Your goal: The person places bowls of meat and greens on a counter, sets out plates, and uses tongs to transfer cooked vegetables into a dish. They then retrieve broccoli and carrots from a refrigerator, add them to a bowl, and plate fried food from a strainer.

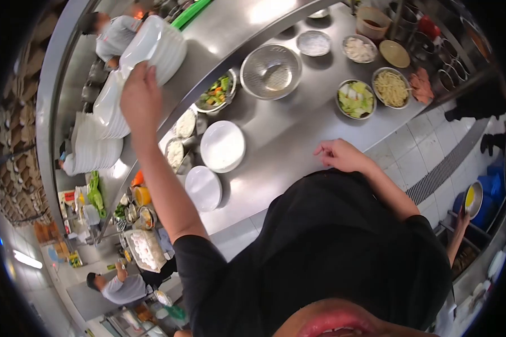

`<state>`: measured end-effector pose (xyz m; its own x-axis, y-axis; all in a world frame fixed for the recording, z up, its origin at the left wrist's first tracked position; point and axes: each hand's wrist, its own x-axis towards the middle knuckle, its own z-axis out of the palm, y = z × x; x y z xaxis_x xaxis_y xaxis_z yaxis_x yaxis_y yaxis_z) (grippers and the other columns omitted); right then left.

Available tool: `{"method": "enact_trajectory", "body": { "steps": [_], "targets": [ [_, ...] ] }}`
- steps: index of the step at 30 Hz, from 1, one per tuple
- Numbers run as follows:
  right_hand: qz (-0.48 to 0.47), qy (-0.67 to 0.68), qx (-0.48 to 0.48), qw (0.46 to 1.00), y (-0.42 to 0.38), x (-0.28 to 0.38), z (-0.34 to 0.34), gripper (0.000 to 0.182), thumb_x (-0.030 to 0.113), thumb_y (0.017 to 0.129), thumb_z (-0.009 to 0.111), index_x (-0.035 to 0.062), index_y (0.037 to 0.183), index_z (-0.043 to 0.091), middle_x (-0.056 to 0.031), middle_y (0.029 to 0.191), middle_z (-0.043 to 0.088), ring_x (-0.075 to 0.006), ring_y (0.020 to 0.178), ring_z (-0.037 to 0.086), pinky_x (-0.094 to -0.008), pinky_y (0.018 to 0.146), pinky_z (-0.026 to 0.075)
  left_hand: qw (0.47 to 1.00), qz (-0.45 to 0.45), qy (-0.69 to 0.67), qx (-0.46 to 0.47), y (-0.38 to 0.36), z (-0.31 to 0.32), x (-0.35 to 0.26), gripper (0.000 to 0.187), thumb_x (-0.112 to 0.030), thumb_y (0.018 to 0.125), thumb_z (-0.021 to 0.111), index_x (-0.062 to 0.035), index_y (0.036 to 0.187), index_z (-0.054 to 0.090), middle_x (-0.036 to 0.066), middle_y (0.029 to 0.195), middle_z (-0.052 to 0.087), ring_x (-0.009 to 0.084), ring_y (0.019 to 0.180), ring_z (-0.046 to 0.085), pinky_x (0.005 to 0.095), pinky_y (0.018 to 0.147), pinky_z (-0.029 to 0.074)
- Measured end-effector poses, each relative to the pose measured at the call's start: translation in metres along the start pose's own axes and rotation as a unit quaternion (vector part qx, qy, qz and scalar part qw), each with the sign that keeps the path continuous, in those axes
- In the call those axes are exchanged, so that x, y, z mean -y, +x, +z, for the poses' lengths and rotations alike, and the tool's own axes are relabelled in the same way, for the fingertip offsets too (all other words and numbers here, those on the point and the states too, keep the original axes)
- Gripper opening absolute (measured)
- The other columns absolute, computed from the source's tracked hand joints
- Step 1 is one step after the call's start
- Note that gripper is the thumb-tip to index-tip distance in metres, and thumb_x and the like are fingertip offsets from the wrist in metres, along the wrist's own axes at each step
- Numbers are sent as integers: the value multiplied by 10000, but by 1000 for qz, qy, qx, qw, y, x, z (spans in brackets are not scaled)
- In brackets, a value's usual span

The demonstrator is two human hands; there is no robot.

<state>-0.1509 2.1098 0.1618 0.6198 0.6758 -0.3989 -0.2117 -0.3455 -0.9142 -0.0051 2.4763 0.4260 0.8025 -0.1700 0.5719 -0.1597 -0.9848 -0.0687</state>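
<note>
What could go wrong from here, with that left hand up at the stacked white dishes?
The left hand is at the tall stack of white dishes; a one-handed pull could tip it or bring extra dishes along. The next stack stands close by and might be knocked. Anything slipping off the raised shelf could land in the uncovered bowl of cut vegetables below. Whether the fingers grip a dish is unclear.

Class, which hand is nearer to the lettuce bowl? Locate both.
Right. The right hand is on the wearer's side of the lettuce bowl; the left hand is far to its left, fingers at the stacked white dishes.
</note>
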Motion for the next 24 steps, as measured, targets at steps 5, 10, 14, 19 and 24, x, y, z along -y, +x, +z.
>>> {"method": "enact_trajectory", "body": {
  "steps": [5,10,14,19,24],
  "targets": [
    [-158,-84,-187,966,-12,-44,-12,305,83,836,683,0,1123,624,-70,916,668,-158,820,636,-305,750,509,990,-37,-136,12,16,-9,24,289,-256,992,568,-2,1098,659,187,912,698,299,812,671,371,753,507],
    [-110,-32,-326,939,-46,-40,-77,284,143,869,683,8,1111,620,-83,910,668,-175,801,640,-309,725,512,988,35,-147,-34,21,-16,24,314,-256,925,684,12,1083,641,134,886,694,217,763,644,320,721,501],
    [-93,-35,-436,894,-46,-41,-138,254,138,897,658,24,1120,615,-89,870,669,-187,720,640,-318,681,514,991,-82,-57,-86,-18,-55,-16,287,-195,884,733,25,1042,637,108,806,668,115,667,577,278,631,474],
    [-92,-96,-419,898,-2,-12,-157,255,124,900,642,51,1143,615,-87,871,676,-188,741,650,-332,702,521,925,-129,-348,-81,-144,-88,-36,283,-55,811,773,27,1042,631,64,858,620,117,754,579,271,632,481],
    [-264,-175,-151,937,129,-6,-101,344,209,953,590,47,1256,601,-131,1105,654,-182,962,636,-331,850,527,902,-192,-313,226,-251,7,-97,238,-90,777,792,0,964,676,101,779,648,205,628,593,308,593,482]
  ]
}}
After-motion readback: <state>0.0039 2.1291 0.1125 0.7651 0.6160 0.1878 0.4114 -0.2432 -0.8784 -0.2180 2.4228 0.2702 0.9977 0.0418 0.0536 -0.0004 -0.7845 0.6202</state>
